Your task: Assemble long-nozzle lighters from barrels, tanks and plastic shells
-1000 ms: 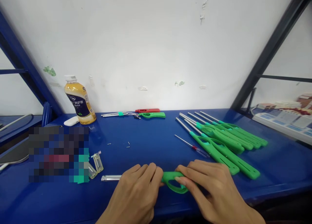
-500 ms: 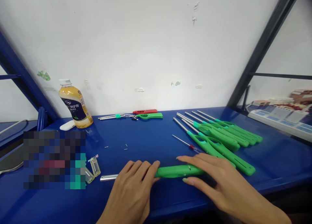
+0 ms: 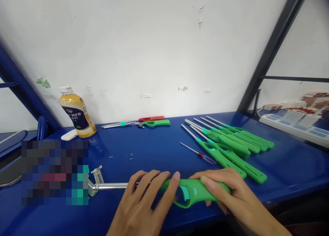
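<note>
Both of my hands are on a green long-necked gas lighter [image 3: 197,191] near the front of the blue table. My left hand [image 3: 147,200] wraps over the front of the handle and the base of its silver tube, which points left. The fingers of my right hand [image 3: 231,191] grip the rear of the handle, thumb on top. A teal trigger shows inside the handle's loop. Just behind my right hand lies a screwdriver [image 3: 199,154] with a clear and red handle. Several finished-looking green lighters [image 3: 231,150] lie in a row at the right.
Clear lighter fuel tanks [image 3: 98,175] lie at the left beside a blurred-out patch. Tiny screws [image 3: 131,158] are scattered mid-table. Along the wall are a drink bottle [image 3: 78,114], a white case [image 3: 69,135], metal tubes with wires [image 3: 117,124], and red and green handle shells [image 3: 158,123].
The lighter has been rolled in my hands so the side of its handle, with loop and trigger, now faces up, and it has shifted left. My right hand has closed around the handle.
</note>
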Demonstrator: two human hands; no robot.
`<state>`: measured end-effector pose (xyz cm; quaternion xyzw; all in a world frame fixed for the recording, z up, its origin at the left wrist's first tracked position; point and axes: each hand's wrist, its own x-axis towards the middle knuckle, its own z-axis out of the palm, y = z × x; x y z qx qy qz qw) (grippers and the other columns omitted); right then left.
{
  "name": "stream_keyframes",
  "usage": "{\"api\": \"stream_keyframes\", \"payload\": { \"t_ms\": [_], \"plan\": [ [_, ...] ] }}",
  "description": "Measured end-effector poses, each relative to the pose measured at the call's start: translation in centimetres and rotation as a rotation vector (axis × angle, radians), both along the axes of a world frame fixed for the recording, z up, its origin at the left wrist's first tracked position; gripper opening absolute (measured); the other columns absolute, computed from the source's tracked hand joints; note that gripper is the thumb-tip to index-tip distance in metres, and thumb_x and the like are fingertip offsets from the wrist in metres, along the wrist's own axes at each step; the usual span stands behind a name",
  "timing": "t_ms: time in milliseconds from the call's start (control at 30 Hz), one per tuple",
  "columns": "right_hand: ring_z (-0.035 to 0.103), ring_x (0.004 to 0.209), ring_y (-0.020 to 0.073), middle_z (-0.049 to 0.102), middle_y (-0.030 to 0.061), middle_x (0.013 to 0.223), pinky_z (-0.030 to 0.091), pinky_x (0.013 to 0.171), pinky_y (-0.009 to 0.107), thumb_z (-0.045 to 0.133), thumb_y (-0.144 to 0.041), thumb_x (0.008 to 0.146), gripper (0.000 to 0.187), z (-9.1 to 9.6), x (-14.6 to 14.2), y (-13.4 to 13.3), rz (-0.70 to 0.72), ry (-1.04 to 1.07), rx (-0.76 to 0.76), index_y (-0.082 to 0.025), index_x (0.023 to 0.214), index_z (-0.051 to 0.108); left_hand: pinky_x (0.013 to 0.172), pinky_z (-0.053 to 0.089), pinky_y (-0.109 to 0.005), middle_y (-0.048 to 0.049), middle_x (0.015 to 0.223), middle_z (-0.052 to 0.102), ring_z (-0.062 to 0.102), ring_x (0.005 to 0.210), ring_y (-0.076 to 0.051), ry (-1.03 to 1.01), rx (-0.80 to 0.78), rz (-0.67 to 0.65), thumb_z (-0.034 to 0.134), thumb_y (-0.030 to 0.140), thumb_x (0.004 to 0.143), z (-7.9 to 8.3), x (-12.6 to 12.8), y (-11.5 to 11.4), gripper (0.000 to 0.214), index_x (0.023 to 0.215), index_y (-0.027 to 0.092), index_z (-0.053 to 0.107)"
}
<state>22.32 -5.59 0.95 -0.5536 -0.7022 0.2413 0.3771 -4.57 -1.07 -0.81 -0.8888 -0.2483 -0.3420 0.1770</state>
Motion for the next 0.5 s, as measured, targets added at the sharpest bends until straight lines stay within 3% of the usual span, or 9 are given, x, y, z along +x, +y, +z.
{"api": "stream_keyframes", "payload": {
  "t_ms": [33, 100, 200, 267, 367, 500],
  "plan": [
    [0.071, 0.058, 0.0150, 0.081, 0.0029, 0.083, 0.063, 0.063, 0.026, 0.045, -0.061, 0.108, 0.051, 0.1, -0.1, -0.1, -0.016, 0.020, -0.029, -0.029, 0.117, 0.084, 0.112, 0.034, -0.042, -0.0065, 0.132, 0.074, 0.060, 0.122, -0.023, -0.011, 0.012, 0.013, 0.033, 0.020, 0.115, 0.0, 0.0, -0.2, 0.045, 0.154, 0.022, 0.056],
    [0.078, 0.078, 0.0193, 0.083, 0.0031, 0.095, 0.066, 0.079, 0.030, 0.049, -0.065, 0.105, 0.049, 0.0, 0.0, -0.3, -0.015, -0.019, 0.047, -0.032, 0.117, 0.083, 0.109, 0.034, -0.042, -0.0077, 0.125, 0.075, 0.062, 0.115, -0.023, -0.022, 0.038, 0.028, 0.020, 0.030, 0.118, -0.1, -0.1, -0.4, 0.052, 0.151, 0.020, 0.059],
    [0.079, 0.108, 0.0252, 0.082, 0.0003, 0.117, 0.064, 0.092, 0.032, 0.069, -0.072, 0.091, 0.047, -0.6, 0.3, -0.2, 0.044, -0.177, 0.309, -0.039, 0.122, 0.080, 0.103, 0.038, -0.039, -0.0073, 0.118, 0.077, 0.065, 0.107, -0.022, 0.017, 0.062, 0.024, 0.031, 0.023, 0.116, -0.1, -0.4, -0.4, 0.044, 0.146, 0.018, 0.063],
    [0.080, 0.105, 0.0220, 0.082, -0.0016, 0.117, 0.063, 0.092, 0.027, 0.076, -0.062, 0.090, 0.047, -0.9, 0.3, 0.0, 0.110, -0.268, 0.450, -0.039, 0.131, 0.075, 0.101, 0.040, -0.039, -0.0059, 0.118, 0.078, 0.067, 0.106, -0.022, 0.001, 0.043, 0.038, 0.040, 0.010, 0.109, -0.1, -0.5, -0.3, 0.043, 0.144, 0.020, 0.063],
    [0.081, 0.102, 0.0162, 0.081, -0.0019, 0.122, 0.062, 0.089, 0.021, 0.068, -0.042, 0.103, 0.042, -1.1, 0.1, 0.1, 0.184, -0.342, 0.584, -0.034, 0.144, 0.066, 0.103, 0.040, -0.040, -0.0039, 0.119, 0.078, 0.069, 0.107, -0.021, -0.043, 0.001, 0.050, 0.042, 0.000, 0.103, -0.3, -0.6, -0.3, 0.049, 0.142, 0.021, 0.063],
    [0.080, 0.103, 0.0147, 0.080, -0.0026, 0.125, 0.061, 0.086, 0.020, 0.062, -0.039, 0.107, 0.043, -1.2, -0.1, 0.2, 0.210, -0.379, 0.597, -0.031, 0.149, 0.058, 0.106, 0.040, -0.039, -0.0022, 0.119, 0.079, 0.069, 0.108, -0.020, -0.017, 0.005, 0.053, 0.046, 0.002, 0.105, -0.1, -0.5, -0.1, 0.044, 0.141, 0.020, 0.063]
  ]
}}
